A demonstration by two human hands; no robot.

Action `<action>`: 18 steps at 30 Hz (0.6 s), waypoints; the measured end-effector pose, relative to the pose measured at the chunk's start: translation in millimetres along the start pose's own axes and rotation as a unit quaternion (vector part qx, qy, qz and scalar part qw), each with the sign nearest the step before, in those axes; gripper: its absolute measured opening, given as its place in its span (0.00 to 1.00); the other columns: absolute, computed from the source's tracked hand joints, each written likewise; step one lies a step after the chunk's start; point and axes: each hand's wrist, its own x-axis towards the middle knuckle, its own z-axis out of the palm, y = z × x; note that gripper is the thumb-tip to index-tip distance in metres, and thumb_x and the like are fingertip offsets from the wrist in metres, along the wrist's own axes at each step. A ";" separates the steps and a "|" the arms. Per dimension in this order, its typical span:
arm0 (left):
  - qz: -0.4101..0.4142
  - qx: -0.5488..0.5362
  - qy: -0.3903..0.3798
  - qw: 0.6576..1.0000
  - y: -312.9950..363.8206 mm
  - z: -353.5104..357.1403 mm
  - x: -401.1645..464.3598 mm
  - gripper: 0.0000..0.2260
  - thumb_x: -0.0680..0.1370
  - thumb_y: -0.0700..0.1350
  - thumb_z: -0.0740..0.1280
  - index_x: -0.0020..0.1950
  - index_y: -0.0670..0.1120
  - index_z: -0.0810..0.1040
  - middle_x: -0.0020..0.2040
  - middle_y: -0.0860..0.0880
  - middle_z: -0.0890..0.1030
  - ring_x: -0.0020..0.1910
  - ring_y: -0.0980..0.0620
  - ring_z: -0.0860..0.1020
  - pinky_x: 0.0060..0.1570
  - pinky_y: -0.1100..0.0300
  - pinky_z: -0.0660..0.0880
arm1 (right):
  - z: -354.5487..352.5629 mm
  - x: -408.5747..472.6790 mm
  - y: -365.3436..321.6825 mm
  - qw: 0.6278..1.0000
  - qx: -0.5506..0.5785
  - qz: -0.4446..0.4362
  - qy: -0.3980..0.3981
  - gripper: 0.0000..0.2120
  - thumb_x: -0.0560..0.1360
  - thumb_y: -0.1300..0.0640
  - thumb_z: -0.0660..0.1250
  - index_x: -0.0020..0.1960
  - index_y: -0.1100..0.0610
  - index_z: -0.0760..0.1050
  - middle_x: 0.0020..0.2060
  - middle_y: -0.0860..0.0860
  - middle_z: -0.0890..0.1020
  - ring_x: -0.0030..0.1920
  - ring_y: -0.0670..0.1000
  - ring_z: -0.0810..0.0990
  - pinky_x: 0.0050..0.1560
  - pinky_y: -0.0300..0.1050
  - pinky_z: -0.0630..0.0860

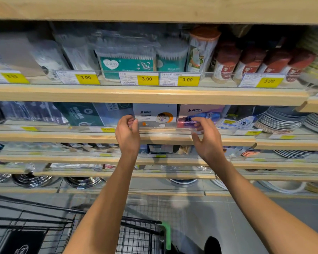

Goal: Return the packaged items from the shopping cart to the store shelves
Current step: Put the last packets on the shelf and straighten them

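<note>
While both arms reach up to the second shelf [154, 136], the left hand [128, 132] pinches the left edge of a white packaged item [155, 116] standing upright on it. Just beside, the right hand [206, 138] is spread, its fingers against a pink and blue package [200, 115]. Below, a black wire shopping cart [141, 237] with a green handle stands on the floor.
</note>
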 end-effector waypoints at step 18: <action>-0.163 -0.085 0.047 0.982 -19.5 -94.2 -30.4 0.04 0.80 0.44 0.67 0.53 0.45 0.78 0.49 0.45 0.83 0.51 0.47 0.81 0.55 0.54 0.79 | 76.2 -15.7 -80.8 0.969 0.174 -0.012 -0.175 0.07 0.77 0.61 0.69 0.54 0.55 0.80 0.44 0.47 0.82 0.43 0.44 0.78 0.46 0.36 0.76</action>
